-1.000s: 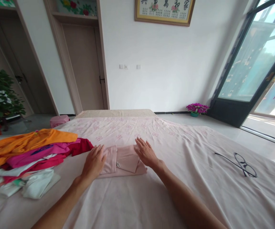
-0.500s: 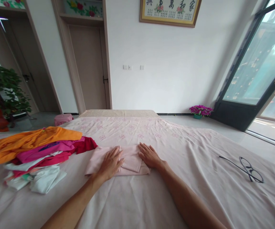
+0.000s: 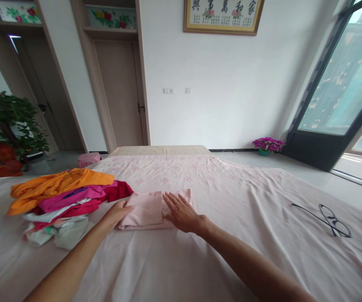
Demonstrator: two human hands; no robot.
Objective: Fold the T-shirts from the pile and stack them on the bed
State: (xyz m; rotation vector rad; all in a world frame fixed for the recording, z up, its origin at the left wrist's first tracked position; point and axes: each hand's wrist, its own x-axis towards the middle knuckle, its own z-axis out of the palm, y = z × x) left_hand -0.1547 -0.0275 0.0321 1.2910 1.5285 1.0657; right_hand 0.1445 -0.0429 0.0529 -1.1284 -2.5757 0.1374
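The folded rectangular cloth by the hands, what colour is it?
The folded rectangular cloth is pale pink, best seen in the head view.

- Daylight: soft, through glass door (image 3: 328,88), right; brightest at right edge.
- Doorway (image 3: 53,96), upper left: dim.
- Sheen: pale, on floor (image 3: 341,182), right.
- Shadows: faint, in sheet (image 3: 246,218) folds.
- Distortion: wide-angle, uprights leaning at both sides.
- Lower right corner: dark, blurred.
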